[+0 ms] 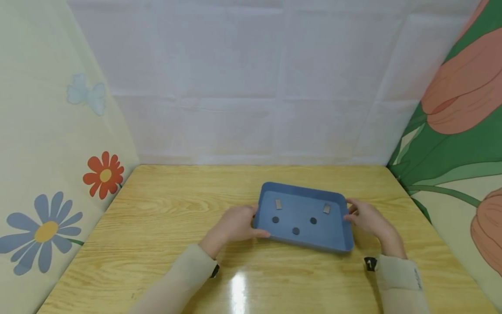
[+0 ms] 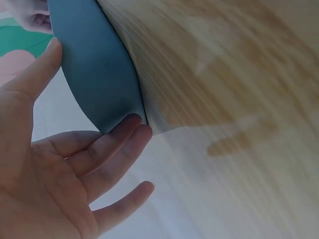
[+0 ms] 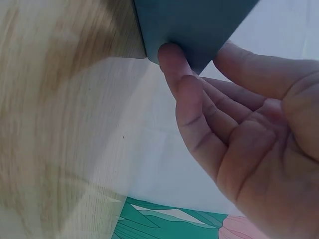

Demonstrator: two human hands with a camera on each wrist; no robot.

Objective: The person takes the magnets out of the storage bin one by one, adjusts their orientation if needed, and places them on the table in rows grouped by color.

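One blue tray (image 1: 303,237) sits tilted on a wooden bench (image 1: 164,209), its inside facing the viewer; inside it are five small pieces: two grey rectangular blocks (image 1: 278,204) near the upper corners and three dark round discs (image 1: 296,230) below them in a shallow V; two hands frame the tray, one on each short end; the left hand (image 1: 235,224) holds the tray's left edge, thumb along the front rim and fingers (image 2: 119,137) touching the underside at the corner, fingers only lightly bent; the right hand (image 1: 366,218) meets the right edge, its fingers (image 3: 172,59) fairly straight and pressed against the tray's outer corner; the tray therefore lies between the two grips, touching both; both arms wear pale beige sleeves (image 1: 188,270); floral cloth panels (image 1: 47,174) stand at either side of the bench, with a white cloth (image 1: 251,78) behind.
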